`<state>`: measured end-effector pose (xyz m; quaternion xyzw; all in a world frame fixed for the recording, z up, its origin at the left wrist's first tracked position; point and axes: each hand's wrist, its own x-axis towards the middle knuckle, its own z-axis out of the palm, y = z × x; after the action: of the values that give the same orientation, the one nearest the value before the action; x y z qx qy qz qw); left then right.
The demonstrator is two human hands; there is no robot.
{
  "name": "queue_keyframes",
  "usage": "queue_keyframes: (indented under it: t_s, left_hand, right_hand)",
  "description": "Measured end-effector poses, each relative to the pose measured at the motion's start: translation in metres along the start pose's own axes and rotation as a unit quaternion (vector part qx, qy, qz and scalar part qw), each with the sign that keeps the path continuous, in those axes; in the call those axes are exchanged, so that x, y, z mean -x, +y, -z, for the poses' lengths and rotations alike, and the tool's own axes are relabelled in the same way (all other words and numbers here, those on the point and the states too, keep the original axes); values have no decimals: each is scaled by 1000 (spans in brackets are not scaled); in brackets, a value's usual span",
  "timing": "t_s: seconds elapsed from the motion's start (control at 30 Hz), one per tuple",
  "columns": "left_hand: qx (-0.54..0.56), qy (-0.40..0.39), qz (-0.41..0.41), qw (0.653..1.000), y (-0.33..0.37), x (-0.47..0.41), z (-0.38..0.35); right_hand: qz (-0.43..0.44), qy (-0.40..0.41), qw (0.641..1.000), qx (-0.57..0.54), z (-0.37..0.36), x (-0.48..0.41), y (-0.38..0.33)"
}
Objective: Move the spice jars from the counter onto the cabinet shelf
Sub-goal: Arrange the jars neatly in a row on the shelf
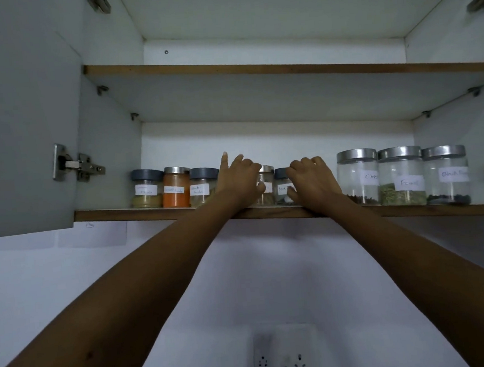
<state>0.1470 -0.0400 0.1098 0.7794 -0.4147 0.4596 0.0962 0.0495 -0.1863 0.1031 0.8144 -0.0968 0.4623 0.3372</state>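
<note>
Forearms (155, 277) reach up from below | left hand (242, 180) grips silver-lidded jar (266, 185), right hand (313, 183) wraps dark-lidded jar (282, 186) | both sit mid-row on cabinet shelf (150, 212) (probably getting squared up with neighbouring jars (176, 187))

Small jars (176, 187) and big jars (401, 176) stand close together along the front of the lower shelf (150, 213), with hardly any gaps. Above their lids is open room up to the upper shelf (257, 95).
</note>
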Motion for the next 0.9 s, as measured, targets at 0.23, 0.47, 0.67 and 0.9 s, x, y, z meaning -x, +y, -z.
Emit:
queue_keyframes:
  t_s: [0.23,0.47,0.67,0.9]
  left_hand:
    - [9,-1,-33,999,-28,23,10]
    - [74,46,-117,989,56,-15,10]
    - [119,40,-165,978,122,-54,6]
    - [74,-1,-171,982,153,-74,-1]
  right_hand:
    - [15,-39,999,7,11,6,1]
    - [-10,-15,998,67,26,37,74]
    - [-60,-70,995,43,37,68,159]
    - [-49,-146,988,29,26,96,214]
